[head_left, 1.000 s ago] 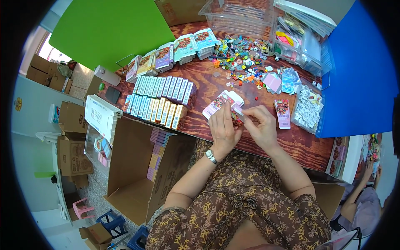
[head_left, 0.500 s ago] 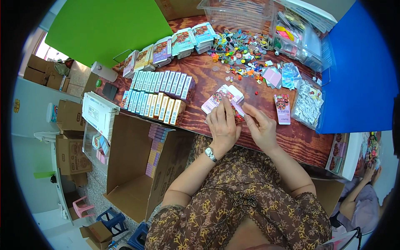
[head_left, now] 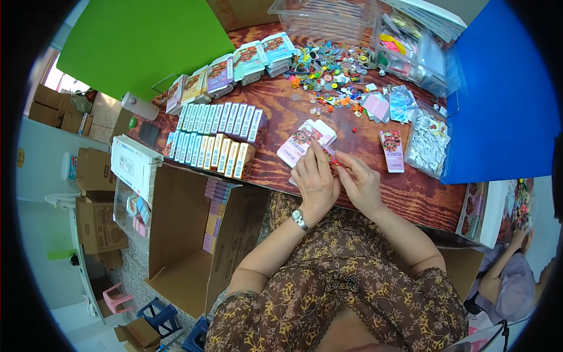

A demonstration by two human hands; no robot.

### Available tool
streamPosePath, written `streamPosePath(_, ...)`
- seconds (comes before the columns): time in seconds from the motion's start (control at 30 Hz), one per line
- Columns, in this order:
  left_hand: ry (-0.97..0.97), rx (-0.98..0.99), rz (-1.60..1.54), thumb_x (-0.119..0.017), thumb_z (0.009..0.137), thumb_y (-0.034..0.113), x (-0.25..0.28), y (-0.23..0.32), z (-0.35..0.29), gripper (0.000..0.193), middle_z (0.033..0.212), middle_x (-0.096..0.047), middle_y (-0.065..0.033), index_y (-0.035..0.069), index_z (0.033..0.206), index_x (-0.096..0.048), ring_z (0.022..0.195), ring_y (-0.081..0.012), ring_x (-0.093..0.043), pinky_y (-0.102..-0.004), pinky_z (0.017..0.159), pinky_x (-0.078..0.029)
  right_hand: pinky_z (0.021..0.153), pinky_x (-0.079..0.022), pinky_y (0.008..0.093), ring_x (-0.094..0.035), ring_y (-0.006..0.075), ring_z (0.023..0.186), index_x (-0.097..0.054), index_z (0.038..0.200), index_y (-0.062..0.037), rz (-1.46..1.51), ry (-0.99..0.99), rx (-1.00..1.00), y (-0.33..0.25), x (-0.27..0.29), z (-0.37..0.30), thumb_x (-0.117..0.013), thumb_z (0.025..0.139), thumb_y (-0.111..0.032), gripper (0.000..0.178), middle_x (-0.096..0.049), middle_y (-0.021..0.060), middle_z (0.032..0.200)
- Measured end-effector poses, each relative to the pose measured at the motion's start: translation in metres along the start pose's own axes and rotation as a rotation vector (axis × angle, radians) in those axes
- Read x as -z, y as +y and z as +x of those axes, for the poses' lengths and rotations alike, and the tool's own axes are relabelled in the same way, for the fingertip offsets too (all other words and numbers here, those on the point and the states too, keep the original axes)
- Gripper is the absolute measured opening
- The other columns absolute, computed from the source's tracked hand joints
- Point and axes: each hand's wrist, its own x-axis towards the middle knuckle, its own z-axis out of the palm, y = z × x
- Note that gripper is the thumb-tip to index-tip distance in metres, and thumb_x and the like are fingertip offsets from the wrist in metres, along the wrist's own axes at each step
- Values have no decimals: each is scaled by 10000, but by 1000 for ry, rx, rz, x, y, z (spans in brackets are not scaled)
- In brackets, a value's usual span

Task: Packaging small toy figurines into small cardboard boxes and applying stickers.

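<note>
A pink printed carton (head_left: 298,145) lies tilted on the table in front of me, with a white flap (head_left: 324,130) at its far end. My left hand (head_left: 316,179) lies over its near right part, fingers together and pressing on it; the wrist wears a watch (head_left: 298,219). Beside it, my right hand (head_left: 362,183) is closed in a pinch at the carton's right edge, where a narrow red-and-pink patterned side shows. The fingers cover part of that edge. A second pink printed carton (head_left: 393,151) lies to the right.
Rows of small boxes (head_left: 217,152) stand at left, with stacks of flat cartons (head_left: 249,61) behind. Colourful trinkets (head_left: 334,70) spread at the back, near loose cards (head_left: 378,105). A clear tray of silvery packets (head_left: 427,144) sits by the blue panel (head_left: 504,100). Another person's hand (head_left: 519,239) shows far right.
The right fingers have drawn down and in along the carton's right edge, and its patterned side shows more. The left hand stays on the carton. The whole view has shifted slightly.
</note>
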Motion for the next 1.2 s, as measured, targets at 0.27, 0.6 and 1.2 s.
streamPosePath(0.27, -153, -7, -378, -786, 831, 312, -13, -28, 13, 949, 1458, -388, -294, -94, 1514, -267, 1320, -432, -409, -501, 1073, -360, 928, -529, 287, -665, 147, 1067, -627, 1269, 34, 244, -157, -322, 78, 40, 20, -636, 957, -29, 319, -712, 110, 1166)
streamPosePath(0.6, -496, 155, 37, -858, 715, 431, -37, -89, 51, 1105, 1388, -496, -285, -102, 1485, -272, 1286, -430, -489, -622, 1010, -397, 976, -480, 442, -618, 367, 1138, -633, 1283, -33, -426, -165, 67, 65, 63, 44, -658, 923, -131, 375, -663, 195, 1232)
streamPosePath(1.2, 40, -160, -188, -861, 706, 296, 4, -37, 28, 1104, 1287, -512, -322, -148, 1500, -235, 1147, -445, -556, -473, 963, -496, 749, -530, 303, -674, 145, 869, -638, 1260, -34, 197, -49, -154, 16, 10, 52, -635, 967, -155, 317, -717, 114, 1038)
